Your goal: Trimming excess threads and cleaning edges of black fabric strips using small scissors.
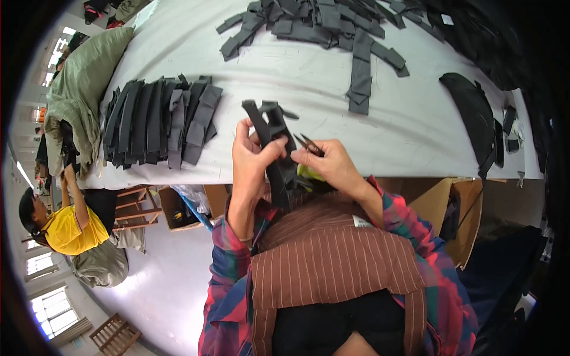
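Note:
In front of my apron, at the table's near edge, my left hand [254, 155] is closed around dark grey fabric strips [276, 181], pinching them between thumb and fingers. The strips stand up out of the hand and hang below it, one of them curled over at its top. Close on their right side, my right hand [333, 166] grips a pair of thread snips [311, 146], blades pointing up and left. Its thumb and fingertips are near the strips; whether they touch the cloth I cannot tell. A yellow-green patch [307, 173] shows below the right hand.
Neatly layered strips [159, 121] lie left on the white table [285, 77]; a loose heap [320, 24] lies at the far side. Black fabric pieces [469, 110] lie right. Cardboard boxes [469, 216] stand below. A person in yellow [77, 228] works at left beside an olive bundle [89, 83].

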Tool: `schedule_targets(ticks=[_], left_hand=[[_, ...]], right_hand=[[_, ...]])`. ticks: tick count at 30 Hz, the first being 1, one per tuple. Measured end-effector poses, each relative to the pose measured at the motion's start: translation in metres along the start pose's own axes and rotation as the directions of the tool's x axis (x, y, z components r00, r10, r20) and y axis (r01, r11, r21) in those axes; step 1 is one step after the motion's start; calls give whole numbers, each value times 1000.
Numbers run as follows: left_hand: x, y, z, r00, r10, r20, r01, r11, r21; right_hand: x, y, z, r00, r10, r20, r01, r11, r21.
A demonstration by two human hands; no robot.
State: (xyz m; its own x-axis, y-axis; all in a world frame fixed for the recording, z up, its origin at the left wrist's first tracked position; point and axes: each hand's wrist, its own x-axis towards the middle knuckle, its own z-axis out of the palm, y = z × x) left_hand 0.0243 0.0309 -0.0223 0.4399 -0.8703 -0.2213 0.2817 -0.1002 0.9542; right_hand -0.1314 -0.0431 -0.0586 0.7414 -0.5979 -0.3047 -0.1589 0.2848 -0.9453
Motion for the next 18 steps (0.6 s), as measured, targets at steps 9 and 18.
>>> schedule_targets(ticks=[9,18], left_hand=[[30,-21,-8,993,-26,115,23,999,32],[35,-49,-5,994,29,101,-35,998,57]], right_hand=[[-10,-5,-29,981,-191,-28,164,901,-400],[-6,1,-43,886,-464,9,265,489,-831]])
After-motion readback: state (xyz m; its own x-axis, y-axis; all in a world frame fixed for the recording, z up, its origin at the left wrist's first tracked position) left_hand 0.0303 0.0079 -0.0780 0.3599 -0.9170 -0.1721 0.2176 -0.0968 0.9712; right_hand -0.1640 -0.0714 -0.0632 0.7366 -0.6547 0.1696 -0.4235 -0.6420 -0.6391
